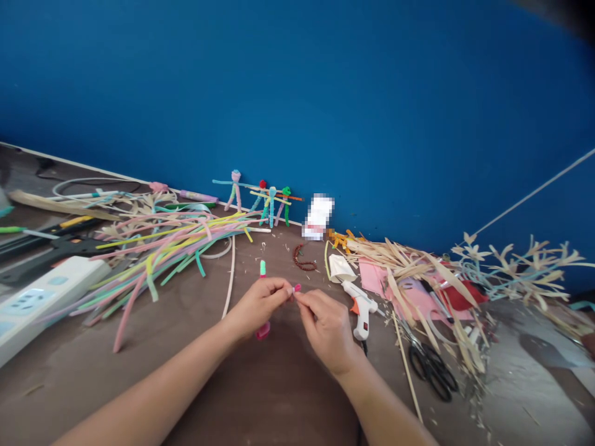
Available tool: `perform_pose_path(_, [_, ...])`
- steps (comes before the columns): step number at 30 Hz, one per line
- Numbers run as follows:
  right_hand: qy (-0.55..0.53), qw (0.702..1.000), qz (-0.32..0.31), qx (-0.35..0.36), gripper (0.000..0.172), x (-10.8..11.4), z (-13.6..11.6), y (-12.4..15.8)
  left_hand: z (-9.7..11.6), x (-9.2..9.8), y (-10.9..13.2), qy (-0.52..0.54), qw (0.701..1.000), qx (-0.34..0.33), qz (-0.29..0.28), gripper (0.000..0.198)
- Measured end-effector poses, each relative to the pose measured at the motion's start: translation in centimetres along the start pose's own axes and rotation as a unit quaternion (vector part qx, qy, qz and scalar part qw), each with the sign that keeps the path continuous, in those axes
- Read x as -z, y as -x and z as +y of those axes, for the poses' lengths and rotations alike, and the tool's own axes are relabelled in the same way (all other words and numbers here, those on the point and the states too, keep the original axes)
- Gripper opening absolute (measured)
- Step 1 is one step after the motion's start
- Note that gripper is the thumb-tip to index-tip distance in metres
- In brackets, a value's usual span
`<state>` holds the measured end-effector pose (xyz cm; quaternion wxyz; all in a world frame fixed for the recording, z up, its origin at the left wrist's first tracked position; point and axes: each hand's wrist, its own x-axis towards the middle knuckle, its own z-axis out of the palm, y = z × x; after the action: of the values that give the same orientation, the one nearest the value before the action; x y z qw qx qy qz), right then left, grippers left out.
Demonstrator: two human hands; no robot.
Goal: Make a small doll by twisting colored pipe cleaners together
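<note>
Near the middle of the brown table, my left hand [264,305] and my right hand [326,322] meet fingertip to fingertip. Both pinch a small pink piece [297,288], whose pink end shows between them. Below my left fingers a darker pink loop [263,331] sticks out, and a mint green tip [263,267] shows above that hand; whether these join the pinched piece is hidden. Just right of my right hand lies a white glue gun [362,308] with an orange trigger. Four fuzzy stick figures, one of them pink and blue [235,186], stand against the blue wall.
Pastel fuzzy stems [176,248] spread over the left side, beside a white power strip [51,303]. A red bead bracelet [303,263] and a white cup [341,269] lie beyond my hands. Dry husk strips [395,260] and black scissors [433,370] are at the right.
</note>
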<state>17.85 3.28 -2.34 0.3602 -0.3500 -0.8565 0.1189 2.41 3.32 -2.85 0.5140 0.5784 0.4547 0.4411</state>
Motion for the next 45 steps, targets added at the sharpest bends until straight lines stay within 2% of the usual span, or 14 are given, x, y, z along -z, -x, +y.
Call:
perform_pose_path(3, [0.016, 1.000, -0.004, 0.014, 0.025, 0.1, 0.1, 0.0, 0.2, 0.1, 0.0, 0.068, 0.996, 0.051, -0.033, 0.025])
perform_pose_path(6, [0.025, 1.000, -0.005, 0.018, 0.026, 0.2, 0.3, 0.1, 0.2, 0.2, -0.1, 0.086, 0.993, 0.065, -0.049, 0.025])
perform_pose_path(13, [0.004, 1.000, -0.002, 0.008, 0.023, 0.1, 0.2, 0.1, 0.5, 0.2, 0.0, -0.030, 0.999, 0.001, -0.011, 0.028])
perform_pose_path(17, [-0.063, 0.996, 0.014, -0.068, 0.016, -0.4, 0.2, 0.0, 0.4, 0.3, 0.0, -0.080, 0.996, -0.030, -0.003, 0.026])
perform_pose_path(19, [-0.109, 0.985, -0.014, -0.131, 0.014, -0.6, 0.5, -0.2, 0.3, 0.4, 0.0, -0.104, 0.994, -0.041, -0.002, 0.024])
perform_pose_path(22, [-0.194, 0.953, -0.103, -0.208, 0.017, -0.5, 1.2, -0.6, 0.4, 0.7, 0.2, -0.128, 0.991, -0.038, -0.031, 0.022])
perform_pose_path(26, [-0.280, 0.905, -0.172, -0.270, 0.010, 0.2, 2.1, -1.2, 1.0, 1.0, 0.5, -0.160, 0.982, -0.054, -0.085, 0.021])
perform_pose_path(28, [-0.286, 0.893, -0.191, -0.289, 0.007, 0.6, 2.2, -1.6, 1.4, 1.0, 0.6, -0.203, 0.971, -0.080, -0.095, 0.021])
perform_pose_path(31, [-0.234, 0.916, -0.185, -0.268, 0.009, 0.8, 2.0, -1.9, 1.4, 0.9, 0.8, -0.297, 0.943, -0.118, -0.093, 0.018])
perform_pose_path(34, [-0.159, 0.953, -0.130, -0.221, 0.010, 0.7, 1.3, -1.8, 0.9, 0.6, 0.7, -0.364, 0.920, -0.131, -0.063, 0.017])
perform_pose_path(36, [-0.120, 0.968, -0.092, -0.201, 0.013, 0.5, 0.7, -1.6, 0.5, 0.5, 0.6, -0.378, 0.917, -0.125, -0.024, 0.017])
perform_pose_path(40, [-0.067, 0.990, -0.023, -0.124, 0.016, 0.3, -0.3, -1.0, -0.2, 0.4, 0.2, -0.322, 0.939, -0.110, 0.041, 0.022])
perform_pose_path(45, [-0.037, 0.998, 0.011, -0.055, 0.019, 0.1, -0.6, -0.6, -0.3, 0.2, 0.1, -0.163, 0.982, -0.071, 0.067, 0.026])
